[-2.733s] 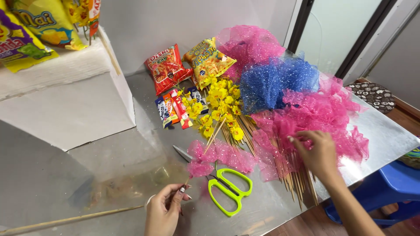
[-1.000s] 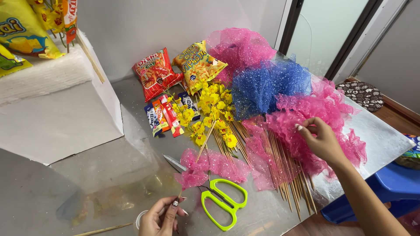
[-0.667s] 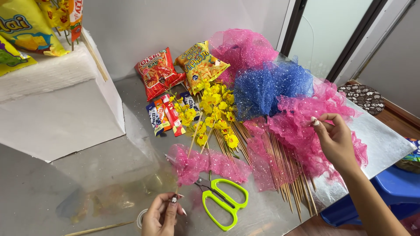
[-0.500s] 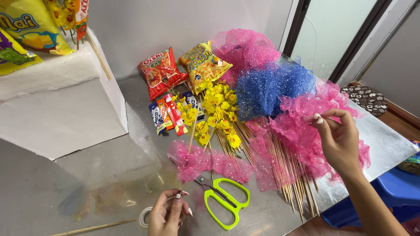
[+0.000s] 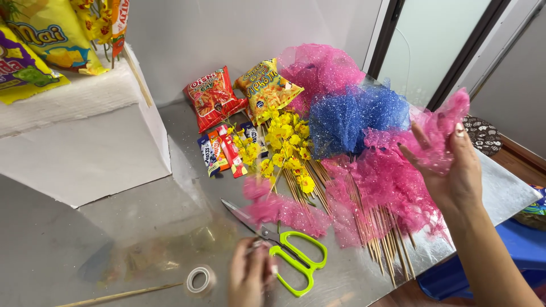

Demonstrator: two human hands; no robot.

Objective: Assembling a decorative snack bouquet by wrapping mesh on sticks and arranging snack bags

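At three o'clock above the tabletop, right hand raised, its grip closed on a pink mesh tuft held up over the pile of pink mesh on wooden skewers. At six o'clock, left hand blurred, fingers curled, grip state impossible to tell; just beside the green-handled scissors at its three o'clock, clear tape roll at its nine o'clock.

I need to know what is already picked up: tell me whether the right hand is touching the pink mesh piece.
Touching. The head view shows the right hand raised above the table, fingers closed around a pink mesh piece that drapes over them.
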